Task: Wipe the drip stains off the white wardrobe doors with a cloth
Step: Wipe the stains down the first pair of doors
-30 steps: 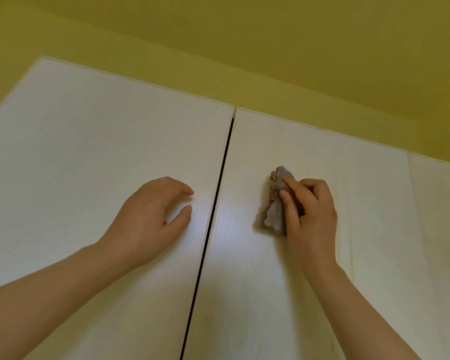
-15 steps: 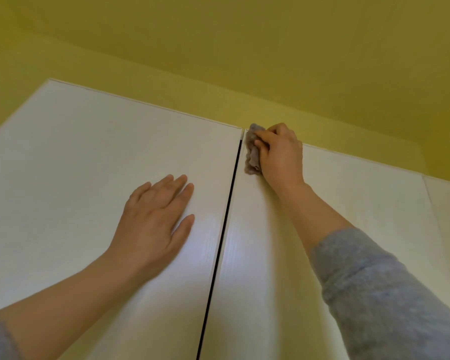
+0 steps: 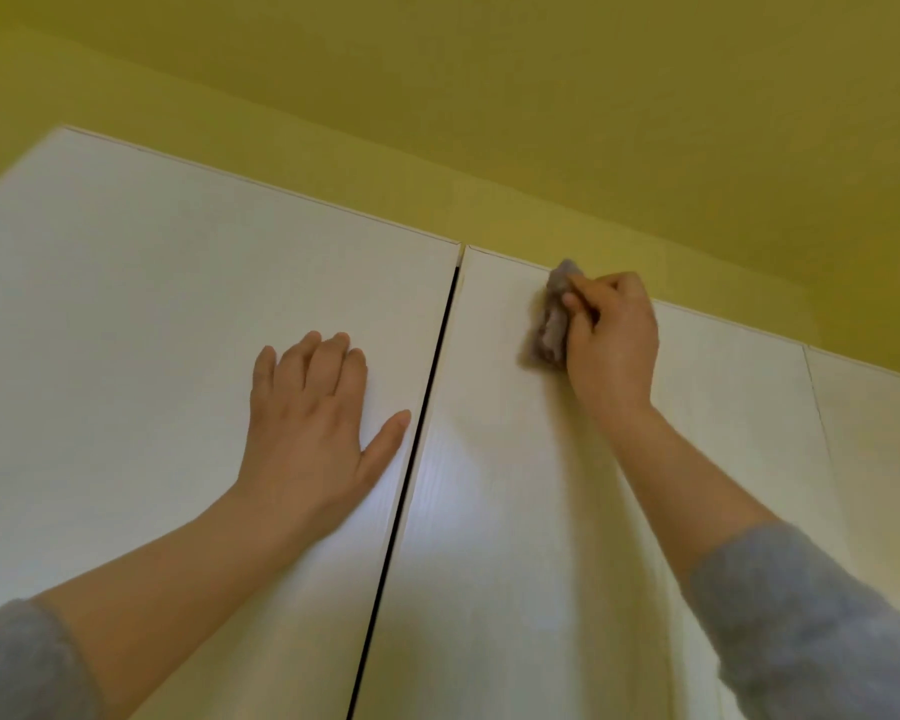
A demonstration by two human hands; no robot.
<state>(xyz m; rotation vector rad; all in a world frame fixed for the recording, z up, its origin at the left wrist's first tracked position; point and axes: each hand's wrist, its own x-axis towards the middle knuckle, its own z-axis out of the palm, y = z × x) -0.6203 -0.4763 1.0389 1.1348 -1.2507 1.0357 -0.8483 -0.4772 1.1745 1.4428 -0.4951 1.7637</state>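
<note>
Cloth [image 3: 553,324] has slid right, off the gap [image 3: 427,407].

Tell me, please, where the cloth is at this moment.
In the head view, the cloth is bunched in the right hand, pressed against the door just right of the dark gap, near its top edge.

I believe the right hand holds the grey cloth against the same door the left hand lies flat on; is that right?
No, different doors: in the head view the right hand holds the grey cloth against the middle door; the left hand lies flat on the left door.
</note>
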